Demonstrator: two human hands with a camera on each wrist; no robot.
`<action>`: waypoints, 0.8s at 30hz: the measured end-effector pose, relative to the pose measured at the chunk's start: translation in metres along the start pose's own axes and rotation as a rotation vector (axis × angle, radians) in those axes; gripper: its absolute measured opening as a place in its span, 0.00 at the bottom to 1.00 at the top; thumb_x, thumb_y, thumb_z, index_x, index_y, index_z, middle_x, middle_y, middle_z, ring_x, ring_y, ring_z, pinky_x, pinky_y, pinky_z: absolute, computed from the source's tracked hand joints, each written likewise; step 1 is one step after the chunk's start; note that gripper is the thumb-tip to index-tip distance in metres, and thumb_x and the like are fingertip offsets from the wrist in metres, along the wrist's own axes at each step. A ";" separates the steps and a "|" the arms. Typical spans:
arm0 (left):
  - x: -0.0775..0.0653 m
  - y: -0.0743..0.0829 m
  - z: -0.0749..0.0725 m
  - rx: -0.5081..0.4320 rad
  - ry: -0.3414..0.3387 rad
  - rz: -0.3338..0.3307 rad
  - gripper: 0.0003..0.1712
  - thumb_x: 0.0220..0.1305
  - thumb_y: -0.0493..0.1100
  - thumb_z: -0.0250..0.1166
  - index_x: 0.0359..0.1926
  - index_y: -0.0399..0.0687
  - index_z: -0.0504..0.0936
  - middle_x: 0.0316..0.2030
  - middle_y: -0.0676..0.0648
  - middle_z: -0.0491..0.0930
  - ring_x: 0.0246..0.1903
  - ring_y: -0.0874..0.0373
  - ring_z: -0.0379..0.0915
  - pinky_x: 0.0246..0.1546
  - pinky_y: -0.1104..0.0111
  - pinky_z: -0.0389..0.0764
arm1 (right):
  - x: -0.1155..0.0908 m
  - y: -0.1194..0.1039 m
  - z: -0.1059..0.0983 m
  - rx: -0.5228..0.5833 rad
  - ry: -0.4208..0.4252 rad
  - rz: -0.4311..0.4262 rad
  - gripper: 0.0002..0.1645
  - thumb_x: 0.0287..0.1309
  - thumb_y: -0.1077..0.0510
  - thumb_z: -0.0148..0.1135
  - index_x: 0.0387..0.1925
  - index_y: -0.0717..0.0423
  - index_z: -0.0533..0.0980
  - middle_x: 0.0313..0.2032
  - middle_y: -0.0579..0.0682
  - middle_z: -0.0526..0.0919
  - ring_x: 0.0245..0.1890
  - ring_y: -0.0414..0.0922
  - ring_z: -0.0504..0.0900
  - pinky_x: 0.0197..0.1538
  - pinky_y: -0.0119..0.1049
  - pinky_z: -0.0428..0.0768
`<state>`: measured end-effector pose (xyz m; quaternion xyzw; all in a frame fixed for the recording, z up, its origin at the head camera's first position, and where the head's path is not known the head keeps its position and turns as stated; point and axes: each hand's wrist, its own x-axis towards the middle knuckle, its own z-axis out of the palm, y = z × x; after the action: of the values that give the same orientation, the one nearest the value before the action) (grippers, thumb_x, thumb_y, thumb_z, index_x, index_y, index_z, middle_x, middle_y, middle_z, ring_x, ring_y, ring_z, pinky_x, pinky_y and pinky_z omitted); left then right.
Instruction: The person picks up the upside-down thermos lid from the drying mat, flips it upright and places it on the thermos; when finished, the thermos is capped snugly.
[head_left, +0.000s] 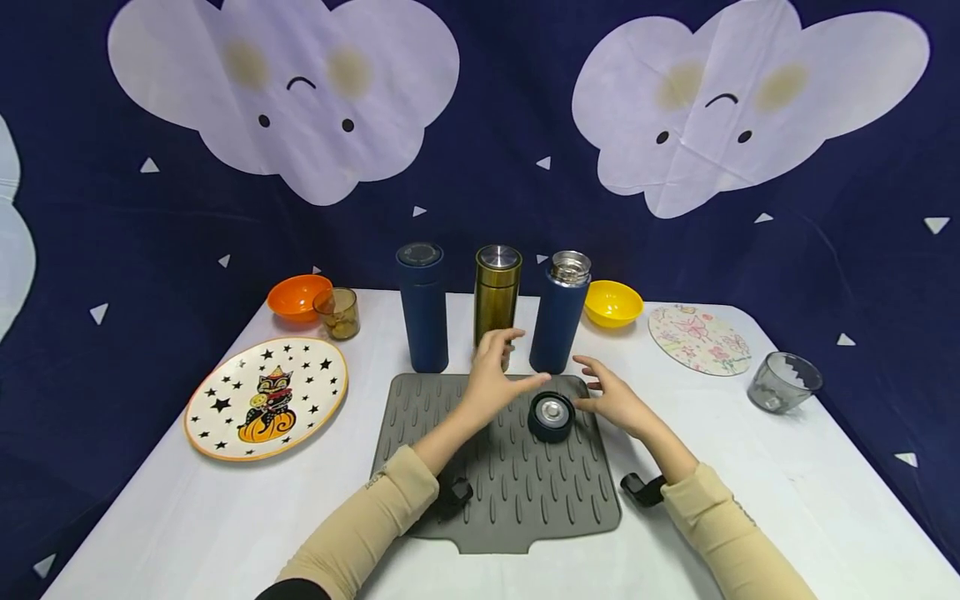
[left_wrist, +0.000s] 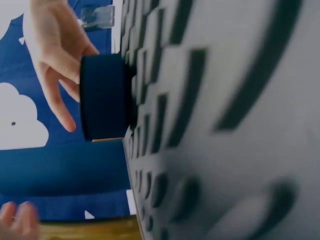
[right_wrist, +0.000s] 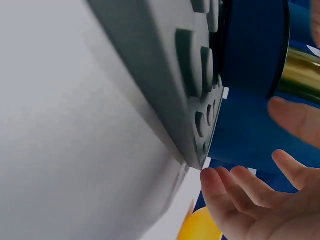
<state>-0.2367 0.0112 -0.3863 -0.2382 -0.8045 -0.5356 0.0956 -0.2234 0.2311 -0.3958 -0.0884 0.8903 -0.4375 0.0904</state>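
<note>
A dark round lid [head_left: 551, 415] lies on the grey ridged mat [head_left: 491, 475], its metal-centred side up. Close to the lid's right side is my right hand [head_left: 617, 403], fingers spread and loosely bent; whether the thumb touches the lid I cannot tell. To the lid's upper left hovers my left hand [head_left: 493, 379], holding nothing, thumb pointing right. Behind the hands, an uncapped blue bottle [head_left: 557, 329] shows its steel mouth. A gold bottle [head_left: 495, 304] stands partly hidden by the left hand, and a capped blue bottle [head_left: 425, 317] is left of it.
On the left are a cat-patterned plate [head_left: 213, 429], an orange bowl [head_left: 296, 297] and an amber glass [head_left: 341, 315]. A yellow bowl [head_left: 613, 304], a floral round board [head_left: 697, 340] and a tilted grey glass [head_left: 780, 385] occupy the right. A dark blue cloud-print curtain [head_left: 517, 150] hangs behind the white table.
</note>
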 end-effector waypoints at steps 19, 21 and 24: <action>-0.008 -0.008 0.034 0.421 -0.544 -0.131 0.48 0.43 0.49 0.76 0.64 0.42 0.64 0.57 0.42 0.69 0.54 0.51 0.68 0.52 0.63 0.71 | 0.001 0.013 0.006 0.029 -0.014 0.024 0.46 0.47 0.70 0.61 0.67 0.62 0.53 0.61 0.74 0.58 0.60 0.69 0.60 0.57 0.60 0.64; -0.007 -0.009 0.035 0.435 -0.535 -0.120 0.46 0.43 0.48 0.76 0.63 0.41 0.65 0.56 0.43 0.70 0.54 0.51 0.69 0.52 0.64 0.71 | 0.001 0.013 0.006 0.023 -0.014 0.027 0.46 0.47 0.69 0.62 0.67 0.61 0.53 0.61 0.73 0.58 0.60 0.68 0.60 0.57 0.60 0.64; -0.006 -0.010 0.035 0.440 -0.526 -0.092 0.44 0.43 0.48 0.75 0.61 0.40 0.68 0.55 0.43 0.72 0.53 0.52 0.69 0.51 0.64 0.71 | 0.001 0.013 0.005 0.019 -0.014 0.028 0.46 0.47 0.69 0.62 0.67 0.61 0.53 0.61 0.73 0.59 0.61 0.68 0.60 0.57 0.60 0.64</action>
<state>-0.2326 0.0381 -0.4117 -0.3052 -0.9077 -0.2734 -0.0902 -0.2240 0.2345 -0.4096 -0.0783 0.8867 -0.4438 0.1034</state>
